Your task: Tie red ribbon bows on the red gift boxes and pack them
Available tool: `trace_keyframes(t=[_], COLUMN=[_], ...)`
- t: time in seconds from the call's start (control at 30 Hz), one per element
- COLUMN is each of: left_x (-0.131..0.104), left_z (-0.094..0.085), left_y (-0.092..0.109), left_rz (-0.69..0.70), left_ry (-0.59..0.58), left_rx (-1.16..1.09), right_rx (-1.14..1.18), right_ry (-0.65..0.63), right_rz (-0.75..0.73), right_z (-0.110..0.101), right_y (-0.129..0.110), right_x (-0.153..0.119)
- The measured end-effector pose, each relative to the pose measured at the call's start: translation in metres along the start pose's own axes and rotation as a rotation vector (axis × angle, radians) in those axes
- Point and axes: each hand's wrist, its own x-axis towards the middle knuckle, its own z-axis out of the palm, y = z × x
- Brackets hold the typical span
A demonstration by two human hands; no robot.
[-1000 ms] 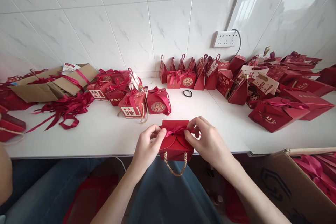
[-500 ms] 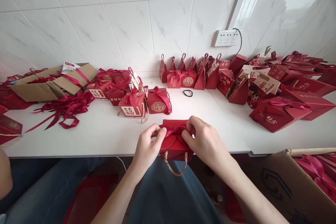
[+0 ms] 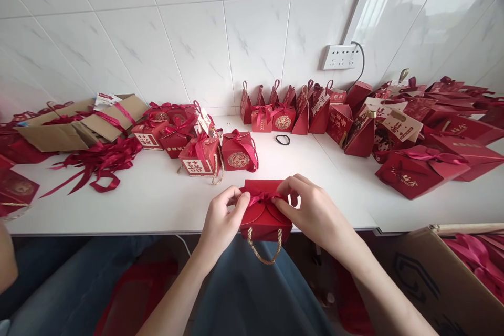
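Note:
Between my hands a red gift box (image 3: pixel 263 215) rests at the table's front edge. Its gold rope handle (image 3: pixel 263 258) hangs down over the edge toward me. Across the top of the box lies a dark pink ribbon (image 3: pixel 264 197), tied in the middle. My left hand (image 3: pixel 225 215) pinches the ribbon's left side between thumb and fingers. On the other side, my right hand (image 3: pixel 309 210) has thumb and forefinger closed on the ribbon's right part. The ribbon ends are partly hidden behind my fingers.
Finished-looking red boxes (image 3: pixel 239 152) stand just beyond, with a black hair tie (image 3: pixel 282 139) beside them. Loose ribbons (image 3: pixel 104 163) and an opened cardboard box (image 3: pixel 59 134) lie left. Many red boxes (image 3: pixel 421 173) crowd the right. A carton (image 3: pixel 417 273) stands lower right. Another person's arm (image 3: pixel 6 260) shows at left.
My right hand has shifted slightly to the right, its fingers drawing along the ribbon. My left hand stays about where it was. At far left, a red box has moved slightly right.

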Motion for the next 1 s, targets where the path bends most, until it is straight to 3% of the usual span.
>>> trace_keyframes(t=[0.4, 0.9, 1.0], left_x=[-0.002, -0.001, -0.002], left_z=[0.001, 0.0, 0.0], left_y=[0.002, 0.001, 0.001], left_rz=[0.016, 0.005, 0.012], left_ry=[0.01, 0.007, 0.007], left_rx=[0.031, 0.015, 0.018], right_rx=[-0.154, -0.06, -0.031], right_ry=[0.128, 0.014, 0.054], right_rz=[-0.074, -0.045, 0.009], right_z=[0.017, 0.0, 0.003], right_y=[0.003, -0.004, -0.006], right_x=[0.0, -0.005, -0.005])
